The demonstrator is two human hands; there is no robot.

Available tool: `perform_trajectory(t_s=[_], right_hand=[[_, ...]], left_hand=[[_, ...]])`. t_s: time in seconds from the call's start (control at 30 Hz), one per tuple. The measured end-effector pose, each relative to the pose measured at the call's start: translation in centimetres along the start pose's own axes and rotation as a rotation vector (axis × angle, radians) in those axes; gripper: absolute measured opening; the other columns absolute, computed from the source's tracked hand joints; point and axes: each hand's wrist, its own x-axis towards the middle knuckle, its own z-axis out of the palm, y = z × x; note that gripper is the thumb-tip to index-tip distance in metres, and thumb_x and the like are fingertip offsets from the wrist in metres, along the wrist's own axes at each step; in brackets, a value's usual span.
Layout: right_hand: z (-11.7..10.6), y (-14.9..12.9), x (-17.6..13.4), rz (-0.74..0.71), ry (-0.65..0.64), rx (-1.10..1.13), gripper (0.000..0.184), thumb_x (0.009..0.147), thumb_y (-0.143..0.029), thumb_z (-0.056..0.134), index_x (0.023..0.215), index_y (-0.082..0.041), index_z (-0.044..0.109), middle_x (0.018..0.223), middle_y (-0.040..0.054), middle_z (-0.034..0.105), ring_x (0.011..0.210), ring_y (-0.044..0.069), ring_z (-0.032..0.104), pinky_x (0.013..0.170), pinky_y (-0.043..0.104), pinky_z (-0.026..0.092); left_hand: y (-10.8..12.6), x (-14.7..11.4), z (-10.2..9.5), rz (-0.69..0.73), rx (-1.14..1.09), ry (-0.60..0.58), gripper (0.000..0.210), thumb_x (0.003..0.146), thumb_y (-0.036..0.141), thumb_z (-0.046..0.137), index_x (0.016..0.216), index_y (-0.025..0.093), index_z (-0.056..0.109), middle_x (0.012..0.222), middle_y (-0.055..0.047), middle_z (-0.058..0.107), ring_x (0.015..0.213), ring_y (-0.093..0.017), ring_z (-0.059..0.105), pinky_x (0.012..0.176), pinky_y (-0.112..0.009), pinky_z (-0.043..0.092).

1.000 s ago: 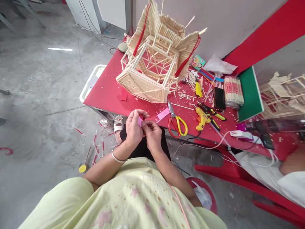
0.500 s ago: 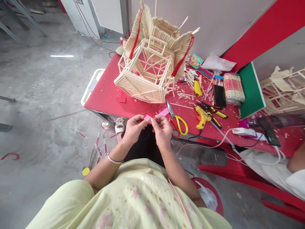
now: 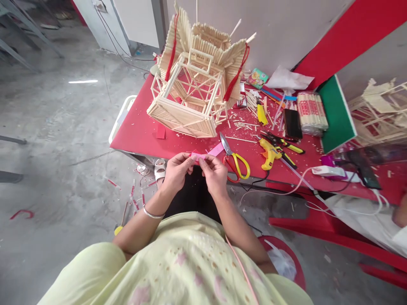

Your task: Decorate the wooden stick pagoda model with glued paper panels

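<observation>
Between my two hands, just off the table's front edge, a small pink piece of paper [image 3: 199, 156] is stretched. My left hand [image 3: 177, 170] pinches its left end with thumb and fingers. At the other end, my right hand [image 3: 215, 173] pinches it the same way. A bit of red shows behind the pink, partly hidden by the fingers. Just beyond my right hand lies a pink strip [image 3: 217, 149]. Scissors [image 3: 238, 162] with yellow and red handles rest beside it, blades partly spread. A red paper square [image 3: 160, 131] lies farther left on the table.
A wooden-stick pavilion model [image 3: 187, 114] with red tassels stands on the red table [image 3: 130, 131]. To the right are a yellow glue gun [image 3: 269, 154], pliers [image 3: 291, 147], a phone [image 3: 292, 123] and bundled sticks [image 3: 311, 112]. Another person's arm [image 3: 400, 216] shows at far right.
The pink paper shows more of its length between my fingertips. Both hands keep their pinch. The view has shifted slightly, so the table's things appear a little to the left.
</observation>
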Motion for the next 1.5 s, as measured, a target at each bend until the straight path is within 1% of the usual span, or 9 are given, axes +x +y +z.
perform_trajectory(t_s=[0.1, 0.23, 0.37, 0.47, 0.6, 0.77, 1.03, 1.3, 1.5], right_hand=[[-0.10, 0.00, 0.24, -0.017, 0.002, 0.043, 0.034, 0.081, -0.047, 0.083, 0.102, -0.021, 0.075, 0.084, -0.0008, 0.070, 0.065, 0.010, 0.057, 0.057, 0.023, 0.048], [0.24, -0.09, 0.23, -0.028, 0.022, 0.130, 0.041, 0.076, -0.043, 0.087, 0.110, -0.023, 0.074, 0.089, 0.0000, 0.070, 0.070, 0.011, 0.059, 0.060, 0.023, 0.050], [0.49, -0.07, 0.05, 0.027, -0.004, 0.161, 0.048, 0.076, -0.047, 0.087, 0.115, -0.023, 0.073, 0.093, 0.0007, 0.071, 0.072, 0.011, 0.060, 0.059, 0.023, 0.049], [0.45, 0.08, 0.03, 0.080, -0.033, 0.159, 0.043, 0.080, -0.053, 0.083, 0.108, -0.021, 0.075, 0.089, 0.0004, 0.072, 0.063, 0.009, 0.055, 0.052, 0.022, 0.043], [0.22, 0.14, 0.19, 0.057, -0.001, 0.104, 0.038, 0.080, -0.054, 0.083, 0.095, -0.020, 0.076, 0.074, -0.0022, 0.068, 0.056, 0.008, 0.048, 0.049, 0.022, 0.039], [-0.04, -0.02, 0.41, 0.037, 0.005, 0.052, 0.038, 0.080, -0.055, 0.083, 0.091, -0.020, 0.076, 0.068, -0.0036, 0.064, 0.054, 0.008, 0.047, 0.049, 0.022, 0.038], [-0.20, 0.07, 0.53, 0.043, -0.002, 0.022, 0.039, 0.079, -0.056, 0.083, 0.092, -0.020, 0.077, 0.073, -0.0012, 0.068, 0.056, 0.009, 0.048, 0.050, 0.023, 0.039], [-0.10, -0.10, 0.57, 0.032, -0.001, 0.022, 0.039, 0.078, -0.056, 0.084, 0.090, -0.020, 0.076, 0.071, -0.0022, 0.066, 0.057, 0.009, 0.048, 0.051, 0.024, 0.039], [-0.03, -0.01, 0.52, 0.037, -0.011, 0.047, 0.039, 0.079, -0.055, 0.083, 0.093, -0.020, 0.076, 0.078, -0.0009, 0.070, 0.059, 0.009, 0.050, 0.054, 0.024, 0.041]], left_hand=[[0.09, 0.08, 0.16, 0.009, 0.011, -0.031, 0.036, 0.070, 0.041, 0.094, 0.080, 0.016, 0.070, 0.056, 0.003, 0.062, 0.048, -0.006, 0.053, 0.047, -0.017, 0.041], [-0.08, 0.06, 0.36, 0.018, 0.024, -0.036, 0.036, 0.074, 0.044, 0.092, 0.075, 0.016, 0.069, 0.058, 0.002, 0.063, 0.048, -0.005, 0.053, 0.047, -0.016, 0.041], [-0.31, 0.02, 0.39, 0.052, 0.017, -0.001, 0.038, 0.074, 0.046, 0.092, 0.074, 0.016, 0.068, 0.060, 0.002, 0.063, 0.049, -0.005, 0.053, 0.047, -0.016, 0.040], [-0.39, -0.07, 0.35, 0.058, 0.032, 0.008, 0.039, 0.074, 0.047, 0.092, 0.074, 0.015, 0.069, 0.060, 0.002, 0.063, 0.048, -0.005, 0.052, 0.046, -0.016, 0.040], [-0.50, -0.22, 0.26, 0.067, 0.070, -0.010, 0.039, 0.076, 0.047, 0.090, 0.071, 0.015, 0.070, 0.060, 0.001, 0.065, 0.049, -0.005, 0.053, 0.048, -0.017, 0.041], [-0.47, -0.14, 0.01, 0.073, 0.070, -0.019, 0.031, 0.077, 0.042, 0.091, 0.080, 0.015, 0.075, 0.060, 0.002, 0.065, 0.050, -0.006, 0.054, 0.050, -0.017, 0.043], [-0.33, -0.12, -0.29, 0.060, 0.073, -0.007, 0.031, 0.075, 0.042, 0.092, 0.077, 0.016, 0.075, 0.059, 0.001, 0.065, 0.050, -0.006, 0.055, 0.050, -0.018, 0.042], [-0.23, -0.09, -0.23, 0.033, 0.049, 0.003, 0.033, 0.073, 0.043, 0.093, 0.074, 0.016, 0.074, 0.059, 0.001, 0.065, 0.049, -0.006, 0.054, 0.049, -0.017, 0.042], [-0.03, -0.16, -0.09, 0.041, 0.061, 0.023, 0.034, 0.071, 0.044, 0.094, 0.073, 0.015, 0.074, 0.058, 0.000, 0.066, 0.049, -0.006, 0.054, 0.049, -0.017, 0.041]])
